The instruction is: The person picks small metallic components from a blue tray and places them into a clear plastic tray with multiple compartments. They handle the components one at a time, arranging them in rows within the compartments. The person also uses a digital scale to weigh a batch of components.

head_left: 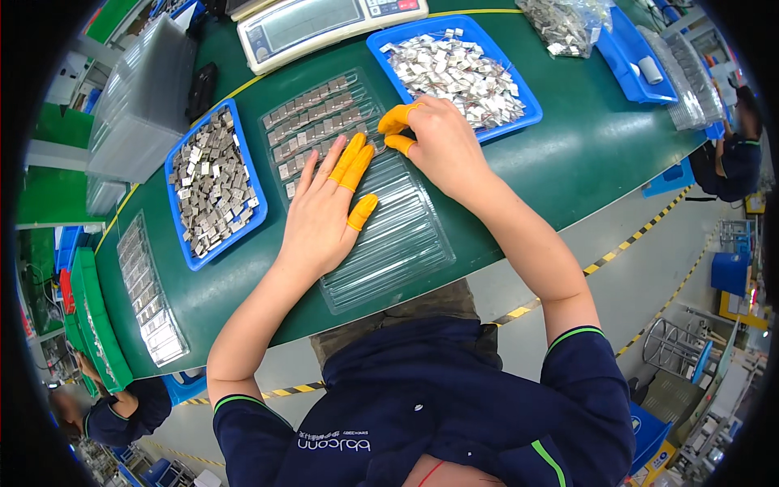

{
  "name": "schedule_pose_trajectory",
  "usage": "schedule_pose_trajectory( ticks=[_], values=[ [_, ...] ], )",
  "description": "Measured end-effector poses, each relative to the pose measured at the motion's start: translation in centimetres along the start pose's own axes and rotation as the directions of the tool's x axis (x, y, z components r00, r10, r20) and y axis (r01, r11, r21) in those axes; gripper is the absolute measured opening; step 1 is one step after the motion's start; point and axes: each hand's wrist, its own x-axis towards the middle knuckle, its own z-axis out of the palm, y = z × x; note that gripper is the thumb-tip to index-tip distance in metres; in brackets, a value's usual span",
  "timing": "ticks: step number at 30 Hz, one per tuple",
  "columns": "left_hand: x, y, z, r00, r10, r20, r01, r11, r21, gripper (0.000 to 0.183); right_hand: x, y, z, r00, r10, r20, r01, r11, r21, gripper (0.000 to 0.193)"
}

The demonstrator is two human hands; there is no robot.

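A clear ribbed plastic tray lies before me. Rows of small grey metal parts fill its far half, while the near half shows bare grooves. My left hand lies over the tray's left middle, fingers stretched out across the nearest rows of parts. My right hand is at the tray's right edge, its thumb and fingers curled together in a pinch. What sits between those fingertips, if anything, is hidden. Yellow finger cots cover some fingers and the thumb on both hands.
A blue bin of grey metal parts stands left; a blue bin of white wired parts stands far right of the tray. Beyond are a scale, stacked clear trays and bagged parts. A filled clear tray lies far left.
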Motion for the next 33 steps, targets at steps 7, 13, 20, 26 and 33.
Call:
schedule_pose_trajectory(
  ticks=[7,13,20,26,33],
  values=[
    [-0.5,-0.9,-1.8,0.982,-0.087,-0.166,0.060,0.985,-0.162,0.049,0.3,0.4,0.1,0.994,0.050,-0.100,-0.041,0.995,0.089,0.013],
    [-2.7,-1.9,-1.5,0.981,-0.143,-0.129,0.123,0.981,-0.152,0.045,0.2,-0.1,-0.2,0.998,0.067,-0.019,-0.066,0.997,0.036,0.014],
    [-4.0,-1.3,-2.0,0.994,-0.094,-0.055,0.088,0.991,-0.101,0.046,-0.1,-0.6,-0.4,1.000,0.025,0.014,-0.025,1.000,0.014,0.014],
    [-5.7,-0.8,-2.5,0.990,-0.134,-0.050,0.126,0.982,-0.143,0.047,0.7,0.5,-0.2,0.994,0.110,-0.018,-0.102,0.962,0.252,0.014],
    [-7.5,-0.3,-2.7,0.992,-0.124,-0.016,0.121,0.984,-0.130,0.050,0.0,0.2,-0.2,1.000,-0.029,-0.008,0.029,0.999,-0.042,0.017]
  ],
)
